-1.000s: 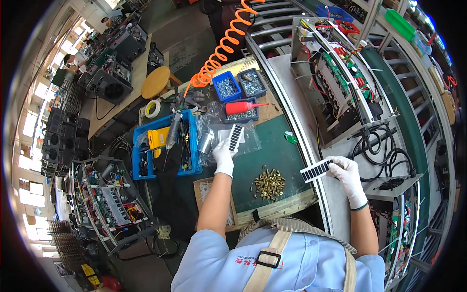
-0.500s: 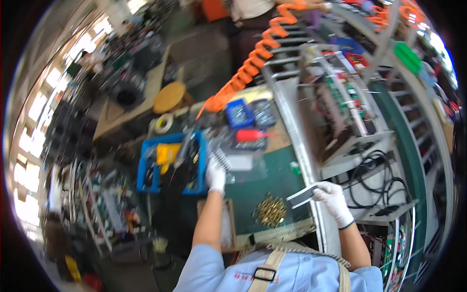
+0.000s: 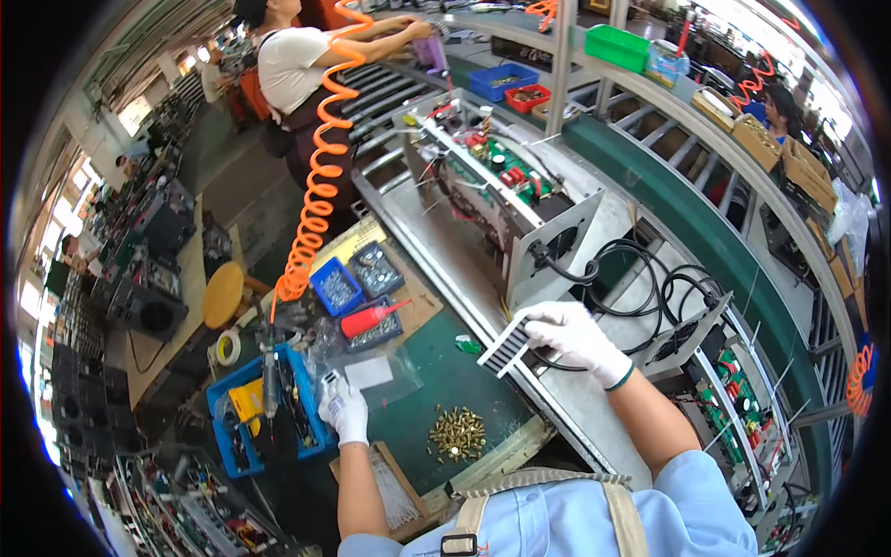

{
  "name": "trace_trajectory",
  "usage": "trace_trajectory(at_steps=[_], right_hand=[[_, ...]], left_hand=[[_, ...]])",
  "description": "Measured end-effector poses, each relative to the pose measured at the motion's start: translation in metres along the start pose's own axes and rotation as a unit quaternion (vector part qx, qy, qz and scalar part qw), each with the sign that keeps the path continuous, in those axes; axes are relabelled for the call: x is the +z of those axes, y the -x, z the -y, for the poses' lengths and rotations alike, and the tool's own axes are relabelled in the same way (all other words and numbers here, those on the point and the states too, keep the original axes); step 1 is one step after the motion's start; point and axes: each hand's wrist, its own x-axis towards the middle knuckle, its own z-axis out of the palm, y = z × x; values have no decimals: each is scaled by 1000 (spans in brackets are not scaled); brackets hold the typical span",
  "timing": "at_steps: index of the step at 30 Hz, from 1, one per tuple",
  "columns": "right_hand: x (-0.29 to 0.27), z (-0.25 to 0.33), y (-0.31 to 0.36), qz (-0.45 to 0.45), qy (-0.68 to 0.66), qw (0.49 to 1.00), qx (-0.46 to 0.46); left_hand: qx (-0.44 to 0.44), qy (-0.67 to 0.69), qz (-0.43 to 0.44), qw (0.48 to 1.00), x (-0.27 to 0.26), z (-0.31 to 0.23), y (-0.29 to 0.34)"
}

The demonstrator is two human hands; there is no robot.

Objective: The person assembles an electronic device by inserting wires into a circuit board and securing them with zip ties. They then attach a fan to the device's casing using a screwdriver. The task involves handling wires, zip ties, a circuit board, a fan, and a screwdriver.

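Over the table's right edge, where a metal rail [image 3: 436, 276] borders it, the right hand [image 3: 577, 343] has a striped strip [image 3: 506, 346] pinched by one end, thumb and fingers closed on it with next to no gap. The strip is aslant, its long axis running from the fingertips down toward the person and to the left, so the free end points at the table's near edge. It is flat, thin and straight-sided, white with dark bars set across it like rungs. The left hand [image 3: 343, 410], by the table's left edge, is half curled near a small pale piece [image 3: 331, 378]; whether it grips this cannot be told. Both hands wear white knit gloves. The table [image 3: 497, 401] has a smooth green top, with a loose heap of shiny brass fittings [image 3: 457, 433] near its near edge. Beyond the left hand, a white sheet [image 3: 369, 372] shows in clear, crinkled plastic; toward the far edge, a red bottle [image 3: 367, 320] with a tapering nozzle lies across a bin of metal hardware. At the left edge is a blue plastic tray [image 3: 223, 446], and at the near left corner a cardboard box [image 3: 406, 481].
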Motion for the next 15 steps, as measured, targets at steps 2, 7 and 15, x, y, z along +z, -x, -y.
trace_trajectory(at_steps=[2,7,15], right_hand=[[-2,16,1,-4,61,998,-26],[14,5,14,3,-24,999,29],[47,34,11,136,38,990,23]], left_hand=[[100,-49,-94,989,21,22,-6],[-62,-48,-59,995,-20,-11,11],[-34,573,200,794,-108,-101,50]])
